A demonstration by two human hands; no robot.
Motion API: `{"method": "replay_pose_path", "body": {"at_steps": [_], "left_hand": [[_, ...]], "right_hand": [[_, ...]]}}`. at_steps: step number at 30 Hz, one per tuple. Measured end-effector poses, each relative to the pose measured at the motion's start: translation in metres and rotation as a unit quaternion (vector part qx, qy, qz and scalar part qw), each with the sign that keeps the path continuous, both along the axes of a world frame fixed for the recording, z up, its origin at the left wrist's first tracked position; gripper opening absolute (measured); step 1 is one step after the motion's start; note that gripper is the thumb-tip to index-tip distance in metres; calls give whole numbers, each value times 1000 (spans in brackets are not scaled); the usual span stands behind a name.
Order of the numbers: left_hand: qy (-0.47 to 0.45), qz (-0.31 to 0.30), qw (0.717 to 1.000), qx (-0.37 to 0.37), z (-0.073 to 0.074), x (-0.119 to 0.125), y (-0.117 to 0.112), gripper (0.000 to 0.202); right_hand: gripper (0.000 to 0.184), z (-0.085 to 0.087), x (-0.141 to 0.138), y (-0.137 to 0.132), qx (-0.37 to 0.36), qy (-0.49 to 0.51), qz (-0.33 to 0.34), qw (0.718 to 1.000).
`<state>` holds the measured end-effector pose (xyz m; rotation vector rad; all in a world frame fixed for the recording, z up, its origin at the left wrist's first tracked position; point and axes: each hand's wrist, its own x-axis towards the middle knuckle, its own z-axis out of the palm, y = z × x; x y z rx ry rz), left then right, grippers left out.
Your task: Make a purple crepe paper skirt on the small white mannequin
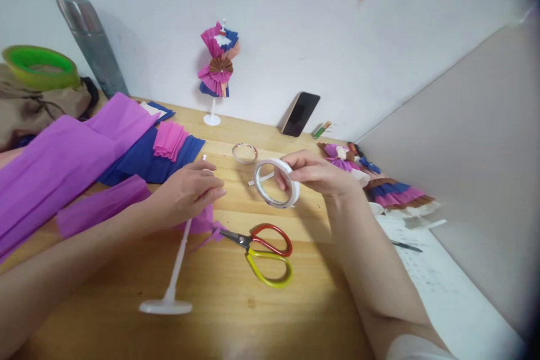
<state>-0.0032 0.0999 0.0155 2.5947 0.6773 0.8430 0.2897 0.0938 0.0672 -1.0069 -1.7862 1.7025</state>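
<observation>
My right hand [318,171] grips a roll of white tape [258,188] above the table, thumb and fingers closed on its right side. A short white strip [255,182] shows through and beside the roll. Across the rod of a white plastic stand [179,261] lies my left hand [185,191], its fingers bent together around the upper rod; the underside of the grip is hidden. The stand's round base points towards me and its tip pokes out beyond the hand. Scissors [242,241] with one red and one yellow handle lie between the hands, blades near a purple scrap [217,232].
Purple crepe paper [80,152], blue paper [130,160] and a pleated pink piece [170,140] lie left. A decorated stand [221,67], phone [301,114] and bottle [90,39] are along the wall. A thin ring [244,153] is behind the tape. Paper dress pieces [399,194] lie right.
</observation>
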Motion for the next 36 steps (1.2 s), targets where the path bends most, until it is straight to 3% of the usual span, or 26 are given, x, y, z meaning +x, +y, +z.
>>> {"method": "replay_pose_path", "body": {"at_steps": [3, 6, 9, 13, 17, 21, 23, 27, 34, 36], "left_hand": [[-50, 33, 998, -24, -2, 0, -2, 29], [-103, 84, 981, -141, 0, 5, -11, 24], [-163, 132, 916, -342, 5, 13, -22, 25], [-219, 112, 799, -549, 14, 22, -36, 29], [-248, 61, 744, -618, 21, 26, -46, 22], [-288, 73, 691, -659, 31, 27, -53, 25], [-292, 84, 684, -663, 34, 27, -54, 22], [-270, 76, 695, -662, 33, 27, -56, 22], [-274, 128, 779, -549, 30, 28, -56, 23], [-301, 83, 767, -561, 31, 26, -55, 23]], "right_hand": [[28, -13, -9, 5, -18, 136, -34, 990], [31, -24, -23, 8, -3, 203, -75, 976], [24, -31, -40, 5, 2, 290, -149, 945], [13, -37, -63, -6, -19, 394, -253, 883], [13, -38, -76, -16, -12, 435, -256, 863], [15, -36, -81, -20, -27, 456, -253, 852], [15, -34, -82, -20, -30, 461, -260, 848], [15, -26, -79, -19, -23, 474, -277, 836], [18, -21, -72, -14, -48, 507, -279, 814], [19, -25, -75, -16, -42, 511, -256, 820]]}}
